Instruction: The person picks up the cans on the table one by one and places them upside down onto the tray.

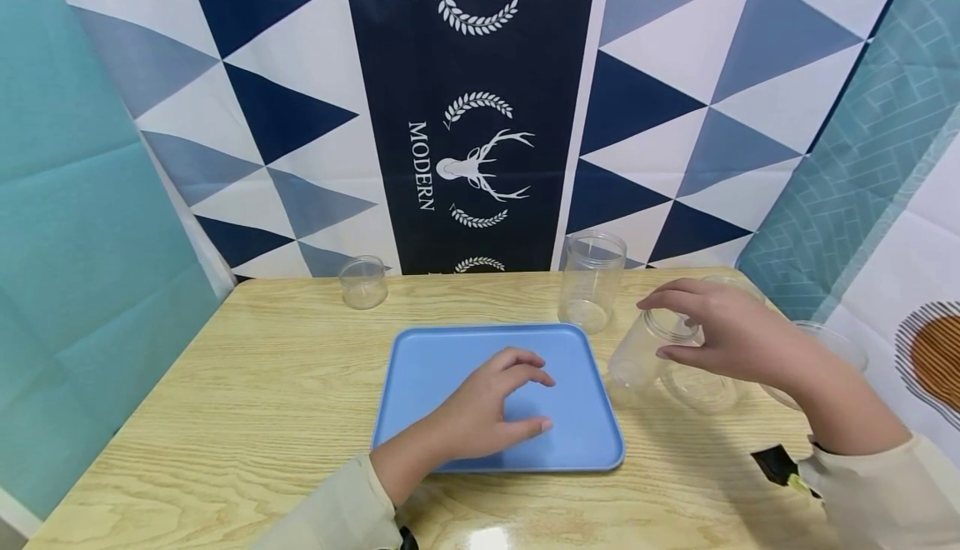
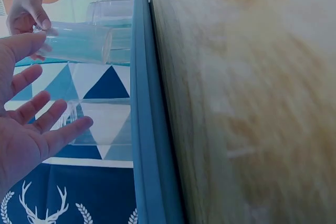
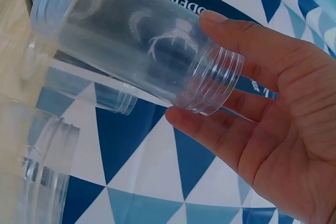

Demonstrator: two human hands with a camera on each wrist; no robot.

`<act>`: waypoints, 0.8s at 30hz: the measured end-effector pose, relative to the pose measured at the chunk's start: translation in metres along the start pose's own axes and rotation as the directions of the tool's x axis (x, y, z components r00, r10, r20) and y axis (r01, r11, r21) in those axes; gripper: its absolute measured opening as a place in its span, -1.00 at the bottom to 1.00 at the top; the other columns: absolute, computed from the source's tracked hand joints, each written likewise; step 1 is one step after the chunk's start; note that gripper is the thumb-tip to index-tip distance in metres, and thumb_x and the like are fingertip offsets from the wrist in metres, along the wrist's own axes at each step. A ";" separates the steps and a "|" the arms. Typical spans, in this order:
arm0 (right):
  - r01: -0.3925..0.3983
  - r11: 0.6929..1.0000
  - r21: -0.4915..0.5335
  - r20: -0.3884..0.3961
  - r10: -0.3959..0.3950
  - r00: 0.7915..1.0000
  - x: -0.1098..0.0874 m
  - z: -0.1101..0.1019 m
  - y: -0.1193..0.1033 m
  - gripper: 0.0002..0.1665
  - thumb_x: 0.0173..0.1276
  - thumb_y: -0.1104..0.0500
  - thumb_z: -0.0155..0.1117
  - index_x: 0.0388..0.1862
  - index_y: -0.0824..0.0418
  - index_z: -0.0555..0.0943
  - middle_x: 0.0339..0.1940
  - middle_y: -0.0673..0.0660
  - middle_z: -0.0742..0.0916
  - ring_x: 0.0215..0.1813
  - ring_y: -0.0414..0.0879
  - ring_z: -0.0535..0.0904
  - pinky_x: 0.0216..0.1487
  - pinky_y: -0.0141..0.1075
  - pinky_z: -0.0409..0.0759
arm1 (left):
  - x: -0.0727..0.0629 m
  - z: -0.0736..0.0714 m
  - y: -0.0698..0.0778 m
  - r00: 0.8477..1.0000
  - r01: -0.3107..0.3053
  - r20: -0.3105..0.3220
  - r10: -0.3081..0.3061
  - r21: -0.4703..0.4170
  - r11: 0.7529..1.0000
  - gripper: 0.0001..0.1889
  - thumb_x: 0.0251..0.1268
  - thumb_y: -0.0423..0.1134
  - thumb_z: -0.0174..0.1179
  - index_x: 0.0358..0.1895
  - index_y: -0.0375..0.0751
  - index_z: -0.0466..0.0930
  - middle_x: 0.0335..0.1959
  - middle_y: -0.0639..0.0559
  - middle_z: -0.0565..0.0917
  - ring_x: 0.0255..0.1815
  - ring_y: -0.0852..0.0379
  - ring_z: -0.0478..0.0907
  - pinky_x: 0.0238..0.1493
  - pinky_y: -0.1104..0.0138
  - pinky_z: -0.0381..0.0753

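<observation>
A clear plastic jar [image 1: 636, 358] with a threaded neck hangs tilted just right of the blue tray [image 1: 465, 358]. My right hand [image 1: 727, 333] grips it round the neck between thumb and fingers, as the right wrist view shows with the jar body [image 3: 131, 38] pointing away from the palm. Over the tray is my left hand [image 1: 498, 404], holding nothing, its fingers relaxed and spread towards the right. In the left wrist view, its fingers [image 2: 55, 116] stand apart from the jar. No jar stands on the tray.
A tall clear jar [image 1: 592, 279] stands behind the tray's right corner, and a small clear jar [image 1: 363, 283] near the back left. More clear containers, including a wide one [image 1: 836, 346], are partly hidden by my right arm. Patterned cloth [image 1: 480, 117] hangs behind the wooden table [image 1: 262, 392].
</observation>
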State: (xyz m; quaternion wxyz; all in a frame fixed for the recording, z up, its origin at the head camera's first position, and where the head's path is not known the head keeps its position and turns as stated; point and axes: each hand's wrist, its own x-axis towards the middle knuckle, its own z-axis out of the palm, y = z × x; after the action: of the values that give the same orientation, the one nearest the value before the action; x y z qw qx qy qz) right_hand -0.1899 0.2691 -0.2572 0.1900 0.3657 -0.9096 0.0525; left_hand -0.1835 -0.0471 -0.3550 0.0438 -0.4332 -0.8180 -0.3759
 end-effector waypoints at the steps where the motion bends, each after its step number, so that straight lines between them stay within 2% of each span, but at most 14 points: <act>1: 0.011 1.000 -0.001 -0.010 -0.011 1.000 0.000 -0.001 0.000 -0.37 -0.10 0.18 0.63 0.03 0.17 0.64 -0.03 0.07 0.70 -0.13 -0.03 0.64 -0.26 -0.13 0.62 | 0.000 0.000 0.000 1.000 0.013 -0.003 -0.013 -0.029 0.999 -0.61 0.24 -0.16 0.34 0.12 -0.14 0.57 0.25 0.04 0.42 0.29 0.13 0.36 0.21 0.30 0.45; 6: 0.049 0.999 0.000 -0.046 -0.049 0.998 -0.001 -0.004 -0.003 -0.34 -0.14 0.17 0.65 0.04 0.16 0.64 -0.03 0.04 0.70 -0.13 -0.07 0.63 -0.29 -0.18 0.61 | 0.000 -0.001 0.002 0.998 0.050 -0.027 -0.056 -0.172 0.984 -0.62 0.24 -0.16 0.34 0.11 -0.14 0.58 0.25 0.07 0.41 0.28 0.13 0.36 0.10 0.32 0.54; 10: 0.072 0.997 0.023 -0.075 -0.070 0.995 -0.002 -0.007 -0.005 -0.30 -0.17 0.17 0.67 0.05 0.16 0.63 -0.02 0.04 0.69 -0.21 -0.16 0.64 -0.32 -0.26 0.62 | 0.000 -0.002 0.002 0.995 0.050 -0.070 -0.069 -0.239 0.970 -0.64 0.22 -0.18 0.36 0.08 -0.10 0.59 0.24 0.08 0.42 0.27 0.12 0.38 0.10 0.31 0.56; 14: 0.115 0.990 0.079 -0.125 -0.104 0.987 -0.003 -0.009 -0.008 -0.28 -0.17 0.17 0.68 0.07 0.17 0.62 -0.03 0.04 0.69 -0.33 -0.32 0.62 -0.36 -0.42 0.60 | 0.000 -0.002 0.002 0.990 0.053 -0.113 -0.090 -0.293 0.955 -0.66 0.18 -0.22 0.39 0.02 -0.11 0.61 0.21 0.12 0.43 0.24 0.14 0.40 0.09 0.32 0.57; 18: 0.171 0.976 0.136 -0.190 -0.144 0.971 -0.004 -0.009 -0.009 -0.36 0.00 -0.01 0.60 0.05 0.19 0.63 -0.05 0.05 0.70 -0.36 -0.32 0.64 -0.36 -0.53 0.57 | -0.001 -0.003 0.003 0.983 0.041 -0.155 -0.098 -0.335 0.941 -0.68 0.15 -0.25 0.41 -0.03 -0.13 0.61 0.19 0.13 0.44 0.20 0.14 0.44 0.06 0.31 0.59; 21: 0.211 0.965 0.157 -0.233 -0.172 0.957 -0.002 -0.008 -0.011 -0.39 0.16 -0.19 0.43 0.03 0.20 0.64 -0.07 0.05 0.70 -0.37 -0.30 0.66 -0.37 -0.54 0.57 | -0.001 -0.003 0.003 0.977 0.041 -0.176 -0.116 -0.379 0.924 -0.68 0.13 -0.28 0.43 -0.05 -0.16 0.60 0.18 0.11 0.45 0.17 0.12 0.47 0.05 0.29 0.61; 24: 0.246 0.957 0.153 -0.268 -0.199 0.943 -0.001 -0.008 -0.015 -0.37 0.28 -0.28 0.26 0.01 0.22 0.64 -0.08 0.04 0.70 -0.34 -0.29 0.67 -0.34 -0.54 0.59 | -0.001 -0.003 0.004 0.971 0.054 -0.185 -0.149 -0.437 0.898 -0.65 0.09 -0.32 0.44 -0.04 -0.20 0.59 0.18 0.07 0.45 0.15 0.10 0.49 0.04 0.25 0.62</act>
State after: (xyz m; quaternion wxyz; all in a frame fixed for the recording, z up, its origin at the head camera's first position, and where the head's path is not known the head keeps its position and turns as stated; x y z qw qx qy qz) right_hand -0.1764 0.2602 -0.2508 0.2729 0.4729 -0.8224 0.1600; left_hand -0.1814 -0.0484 -0.3509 0.0155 -0.3458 -0.7273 -0.5927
